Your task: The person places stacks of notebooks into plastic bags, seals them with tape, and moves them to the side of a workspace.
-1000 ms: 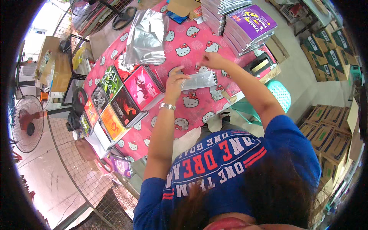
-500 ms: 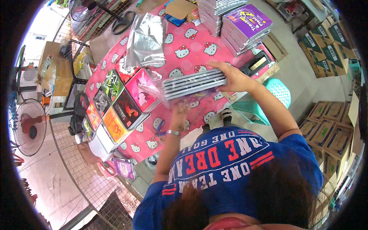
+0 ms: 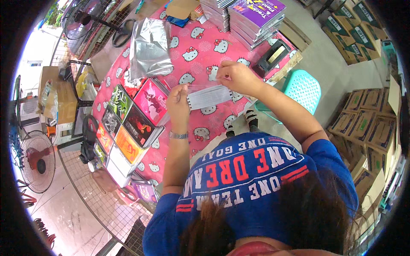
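Note:
A bundle of spiral-bound notebooks (image 3: 208,98) in clear plastic lies between my hands over the pink table, its pale page edges facing up. At its left end my left hand (image 3: 177,101), with a metal band on the wrist, is closed in a pinch on the clear plastic bag (image 3: 203,86). My right hand (image 3: 239,78) is over the bundle's right end, with thumb and finger pinched on the film's far edge. The fingertips partly hide the thin film. A black tape dispenser (image 3: 272,58) stands to the right of my right hand.
Stacks of colourful notebooks (image 3: 141,121) cover the table's left side. Silvery clear plastic bags (image 3: 150,49) lie at the far left. Purple notebooks (image 3: 256,21) are piled far right. A mint stool (image 3: 302,91) and cardboard boxes (image 3: 363,119) stand right; a fan (image 3: 37,162) stands left.
The bundle has been lowered and turned so its page edges face up. My left hand has come up from below it to its left end; my right hand has shifted from gripping its end to pinching film.

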Demonstrator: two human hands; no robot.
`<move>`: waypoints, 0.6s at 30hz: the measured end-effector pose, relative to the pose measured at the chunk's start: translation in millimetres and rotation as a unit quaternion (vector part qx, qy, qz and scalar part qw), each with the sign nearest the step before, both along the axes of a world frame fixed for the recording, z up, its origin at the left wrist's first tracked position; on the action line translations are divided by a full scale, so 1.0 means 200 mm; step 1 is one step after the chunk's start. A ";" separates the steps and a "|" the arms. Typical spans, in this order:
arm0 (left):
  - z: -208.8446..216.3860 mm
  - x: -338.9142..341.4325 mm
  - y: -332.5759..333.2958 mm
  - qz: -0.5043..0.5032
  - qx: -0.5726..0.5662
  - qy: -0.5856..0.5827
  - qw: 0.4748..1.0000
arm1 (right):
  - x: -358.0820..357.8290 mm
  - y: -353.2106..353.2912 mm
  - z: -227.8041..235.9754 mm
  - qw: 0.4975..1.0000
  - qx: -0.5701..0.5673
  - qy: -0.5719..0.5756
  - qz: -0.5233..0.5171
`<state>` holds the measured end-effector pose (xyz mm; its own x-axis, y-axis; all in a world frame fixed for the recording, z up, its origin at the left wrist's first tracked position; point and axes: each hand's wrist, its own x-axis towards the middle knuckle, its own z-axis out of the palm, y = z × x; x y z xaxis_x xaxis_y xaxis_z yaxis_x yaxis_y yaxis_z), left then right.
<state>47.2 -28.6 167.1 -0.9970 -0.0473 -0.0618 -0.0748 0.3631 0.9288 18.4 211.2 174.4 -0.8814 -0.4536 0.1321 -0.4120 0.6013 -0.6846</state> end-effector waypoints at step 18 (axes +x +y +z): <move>-0.28 0.26 -0.10 -0.013 0.175 0.072 0.982 | 0.23 0.03 -0.19 0.985 -0.094 -0.089 0.112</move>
